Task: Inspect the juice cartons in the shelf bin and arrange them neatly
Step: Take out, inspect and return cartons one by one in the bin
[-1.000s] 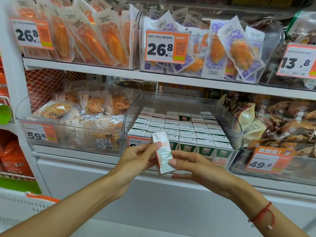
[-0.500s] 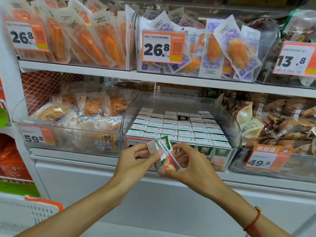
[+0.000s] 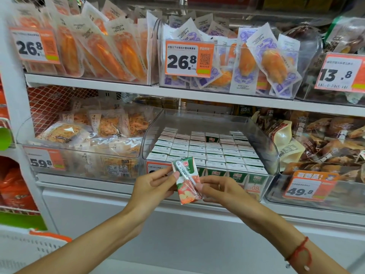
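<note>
left grip (image 3: 156, 186): fingers pinching | right grip (image 3: 219, 191): fingers pinching | forearms extended

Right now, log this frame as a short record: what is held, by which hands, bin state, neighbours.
held item: juice carton, tilted, straw side facing the camera
left hand: grip on the carton's left edge
right hand: grip on its right edge
bin: clear, cartons in neat rows, one at the back with its green face up
neighbours: snack packs left, price tag right
</note>
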A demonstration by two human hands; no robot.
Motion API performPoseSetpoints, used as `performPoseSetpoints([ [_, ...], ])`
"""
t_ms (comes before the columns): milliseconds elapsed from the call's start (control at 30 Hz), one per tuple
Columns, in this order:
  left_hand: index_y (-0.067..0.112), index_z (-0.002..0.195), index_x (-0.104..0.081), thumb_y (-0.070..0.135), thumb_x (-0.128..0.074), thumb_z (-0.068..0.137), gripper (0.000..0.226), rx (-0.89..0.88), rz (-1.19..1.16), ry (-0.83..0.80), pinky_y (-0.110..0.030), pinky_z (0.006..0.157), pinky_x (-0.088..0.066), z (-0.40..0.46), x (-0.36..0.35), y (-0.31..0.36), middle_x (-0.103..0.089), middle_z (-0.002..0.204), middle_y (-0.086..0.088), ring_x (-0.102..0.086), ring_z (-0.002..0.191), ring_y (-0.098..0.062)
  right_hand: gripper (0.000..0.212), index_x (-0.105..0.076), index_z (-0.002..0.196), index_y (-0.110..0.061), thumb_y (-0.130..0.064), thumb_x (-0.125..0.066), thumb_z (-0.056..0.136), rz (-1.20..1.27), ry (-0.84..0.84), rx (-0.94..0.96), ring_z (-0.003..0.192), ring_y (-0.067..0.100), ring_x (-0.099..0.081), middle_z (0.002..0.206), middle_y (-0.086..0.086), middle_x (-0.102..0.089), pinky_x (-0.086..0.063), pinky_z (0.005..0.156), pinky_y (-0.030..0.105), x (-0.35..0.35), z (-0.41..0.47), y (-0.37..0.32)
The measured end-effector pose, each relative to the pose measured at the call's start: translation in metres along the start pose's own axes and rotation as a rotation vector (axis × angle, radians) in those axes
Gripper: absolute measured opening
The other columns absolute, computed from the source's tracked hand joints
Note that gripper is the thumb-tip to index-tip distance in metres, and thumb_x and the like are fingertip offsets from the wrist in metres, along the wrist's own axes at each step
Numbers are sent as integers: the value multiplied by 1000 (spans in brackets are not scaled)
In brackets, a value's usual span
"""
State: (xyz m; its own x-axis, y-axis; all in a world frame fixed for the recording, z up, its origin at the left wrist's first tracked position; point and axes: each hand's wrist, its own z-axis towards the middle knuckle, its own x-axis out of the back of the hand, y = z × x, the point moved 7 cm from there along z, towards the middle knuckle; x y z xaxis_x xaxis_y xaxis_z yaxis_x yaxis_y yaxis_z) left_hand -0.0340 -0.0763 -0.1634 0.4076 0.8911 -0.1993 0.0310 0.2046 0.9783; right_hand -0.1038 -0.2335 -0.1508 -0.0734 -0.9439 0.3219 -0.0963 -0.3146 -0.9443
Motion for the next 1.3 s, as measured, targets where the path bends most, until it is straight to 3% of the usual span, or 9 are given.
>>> performPoseSetpoints([
  [200, 37, 89, -71, 23, -61, 95, 18, -12, 121, 13, -13, 63, -55, -2, -1, -2, -76, 83, 15, -73, 81, -3, 20, -68, 97, -24, -32, -77, 80, -59, 142, 25, 75, 5, -65, 90, -1, -73, -50, 69, 17, 4, 0, -2],
  [300, 38, 90, -70, 33, -56, 97, 16, 47, 156, -36, -13, 65, -55, -1, -9, -3, -76, 85, 17, -72, 83, -1, 30, -66, 98, -23, -35, -81, 75, -158, 245, 63, 77, 15, -67, 88, -1, -71, -57, 74, 30, 6, -1, -3],
  [467, 36, 107, -71, 42, -65, 89, 20, 34, 311, -143, -18, 78, -54, -4, -17, -1, -76, 92, 14, -70, 91, -1, 28, -68, 95, -26, -39, -81, 74, -243, 294, 156, 77, 16, -67, 83, -5, -72, -56, 78, 42, 6, -5, -10],
  [633, 28, 104, -75, 34, -75, 82, 23, 39, 295, -94, -28, 93, -53, -1, -10, 0, -77, 91, 11, -72, 90, -4, 15, -70, 97, -24, -30, -74, 84, -181, 175, 210, 81, 10, -69, 87, -6, -73, -57, 78, 30, 3, -6, -10],
  [700, 29, 102, -75, 31, -80, 77, 25, -25, 343, -86, -35, 97, -53, 2, -8, 7, -77, 91, 12, -71, 89, -3, 17, -71, 100, -25, -35, -64, 89, -94, 120, 203, 83, 4, -68, 90, -8, -74, -54, 77, 20, 3, -6, -10],
  [800, 33, 112, -71, 42, -82, 64, 50, -215, 508, -73, -36, 91, -56, -1, -9, 20, -74, 101, 18, -70, 92, -2, 34, -71, 103, -31, -53, -56, 83, 7, 103, 187, 91, 8, -70, 96, -6, -74, -56, 86, 25, 5, -8, -12],
  [900, 32, 125, -64, 47, -83, 64, 67, -505, 738, 19, -12, 86, -50, -13, -12, 34, -64, 111, 27, -61, 100, 9, 28, -72, 99, -33, -52, -59, 82, 77, 127, 222, 97, 15, -70, 101, -1, -74, -55, 92, 33, 7, -9, -17],
  [1000, 35, 133, -57, 26, -86, 71, 69, -679, 841, 29, -3, 85, -43, -21, -18, 41, -59, 118, 20, -56, 109, 3, 26, -72, 101, -29, -44, -61, 82, 127, 132, 263, 95, 14, -70, 100, -2, -74, -55, 87, 28, 9, -13, -22],
  [1300, 36, 138, -48, 16, -81, 77, 72, -637, 724, -30, -6, 96, -40, -17, -23, 36, -54, 128, 18, -49, 120, 6, 28, -72, 110, -25, -36, -59, 88, 110, 156, 324, 100, 10, -67, 104, -8, -73, -52, 77, 14, 13, -19, -27],
])
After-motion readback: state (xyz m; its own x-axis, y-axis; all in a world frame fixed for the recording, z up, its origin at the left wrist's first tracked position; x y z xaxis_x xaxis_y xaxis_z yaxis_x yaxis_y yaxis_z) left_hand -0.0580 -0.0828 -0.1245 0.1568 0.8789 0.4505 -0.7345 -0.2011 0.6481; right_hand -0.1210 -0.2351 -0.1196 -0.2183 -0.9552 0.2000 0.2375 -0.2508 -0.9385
